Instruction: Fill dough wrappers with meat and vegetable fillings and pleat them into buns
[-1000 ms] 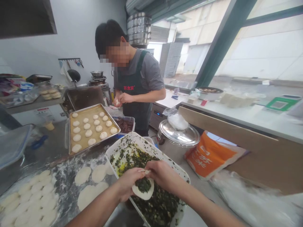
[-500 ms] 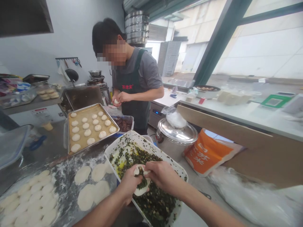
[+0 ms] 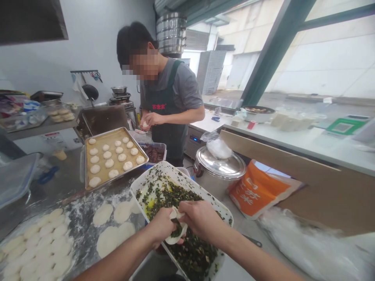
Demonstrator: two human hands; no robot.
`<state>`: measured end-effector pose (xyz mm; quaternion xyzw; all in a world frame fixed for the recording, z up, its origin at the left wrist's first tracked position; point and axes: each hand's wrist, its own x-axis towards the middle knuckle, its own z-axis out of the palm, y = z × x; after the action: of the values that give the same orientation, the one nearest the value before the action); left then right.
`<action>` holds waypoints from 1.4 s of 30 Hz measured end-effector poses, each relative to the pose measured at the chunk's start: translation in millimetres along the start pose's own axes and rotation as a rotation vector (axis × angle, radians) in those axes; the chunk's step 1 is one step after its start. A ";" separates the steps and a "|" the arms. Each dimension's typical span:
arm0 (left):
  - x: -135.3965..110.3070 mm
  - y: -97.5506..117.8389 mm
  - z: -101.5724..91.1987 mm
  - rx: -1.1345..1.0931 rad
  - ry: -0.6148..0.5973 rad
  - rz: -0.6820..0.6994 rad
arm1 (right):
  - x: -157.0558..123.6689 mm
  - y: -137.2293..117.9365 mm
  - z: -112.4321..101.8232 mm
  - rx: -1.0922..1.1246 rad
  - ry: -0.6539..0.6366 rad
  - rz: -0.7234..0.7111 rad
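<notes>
Over a white tub (image 3: 135, 190) of chopped green filling (image 3: 202, 253), both hands hold one round dough wrapper (image 3: 173, 240) with green filling in its middle. My left hand (image 3: 161, 226) cups the wrapper from the left, its fingers partly hidden beneath it. From the right, my right hand (image 3: 199, 216) pinches the upper rim, where the dough is gathered into folds. The lower side of the wrapper still hangs open, showing the filling.
Flat dough rounds (image 3: 107, 240) lie on the floured steel table at left. A baking tray (image 3: 98, 156) holds several shaped buns. Across the table, a co-worker (image 3: 172, 93) handles dough near a tub of dark filling (image 3: 155, 152). A lidded pot (image 3: 221, 166) and orange bag (image 3: 258, 191) stand right.
My fingers have drawn more of the wrapper's upper rim together, and the wrapper has turned slightly in my hands. The view has shifted a little; the tray and tub stay put.
</notes>
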<state>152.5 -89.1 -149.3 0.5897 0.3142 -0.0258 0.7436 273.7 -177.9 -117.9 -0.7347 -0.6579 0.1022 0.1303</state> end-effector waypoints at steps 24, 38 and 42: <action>-1.3 4.3 0.5 -0.083 0.063 0.094 | 6.6 0.1 1.0 -0.019 -0.003 0.061; 5.2 3.6 -6.8 0.105 -0.042 0.007 | 8.8 -1.5 5.5 -0.074 -0.033 0.087; 9.4 4.2 -10.6 0.109 -0.049 -0.004 | 12.2 -0.5 4.8 -0.075 -0.036 0.102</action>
<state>157.1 -75.3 -151.5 0.6279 0.2950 -0.0587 0.7178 273.0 -165.5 -122.1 -0.7696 -0.6254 0.0969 0.0854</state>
